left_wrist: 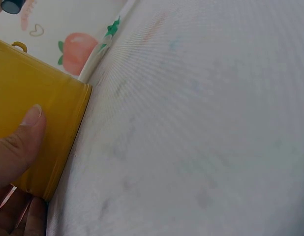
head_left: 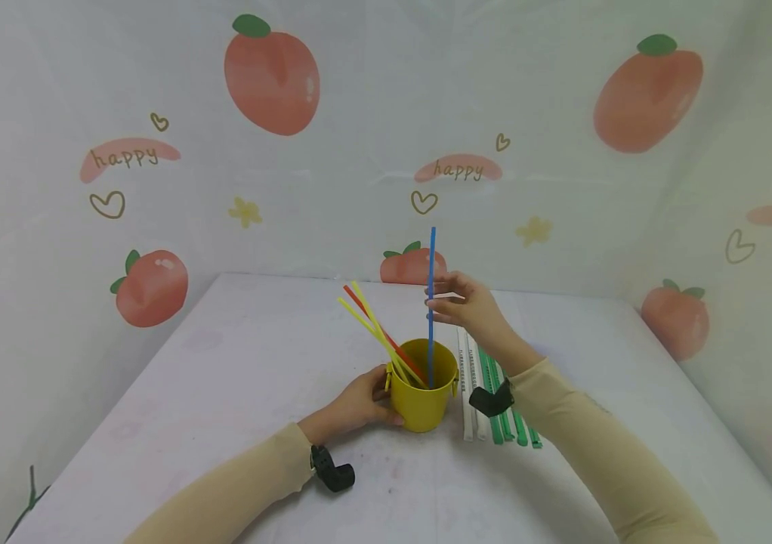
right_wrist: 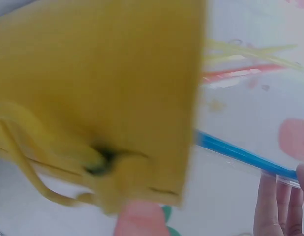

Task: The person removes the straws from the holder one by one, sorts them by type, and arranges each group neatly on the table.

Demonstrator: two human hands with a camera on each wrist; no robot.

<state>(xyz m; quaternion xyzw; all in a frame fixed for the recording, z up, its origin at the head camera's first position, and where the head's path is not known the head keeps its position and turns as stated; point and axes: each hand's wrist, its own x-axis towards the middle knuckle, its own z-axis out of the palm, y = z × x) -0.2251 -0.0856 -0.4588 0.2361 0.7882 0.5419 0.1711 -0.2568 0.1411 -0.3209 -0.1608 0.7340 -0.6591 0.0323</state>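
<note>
A small yellow bucket [head_left: 420, 412] stands upright on the table, with side handles. My left hand [head_left: 361, 400] grips its left side; in the left wrist view the thumb [left_wrist: 24, 142] lies across the wall and the fingers go underneath behind it. Two yellow straws and a red straw [head_left: 356, 301] lean out to the left of the bucket. My right hand [head_left: 469, 306] pinches a blue straw [head_left: 432, 261], upright, its lower end inside the bucket. In the right wrist view a clear sleeve shows along the blue straw [right_wrist: 240, 154].
Right of the bucket lie several long wrapped sticks in a row, white ones [head_left: 467, 415] and green ones [head_left: 498, 427], partly under my right forearm. The white table [head_left: 257, 363] meets a printed curtain [head_left: 331, 204] at the back. A black camera [head_left: 492, 399] sits on my right wrist.
</note>
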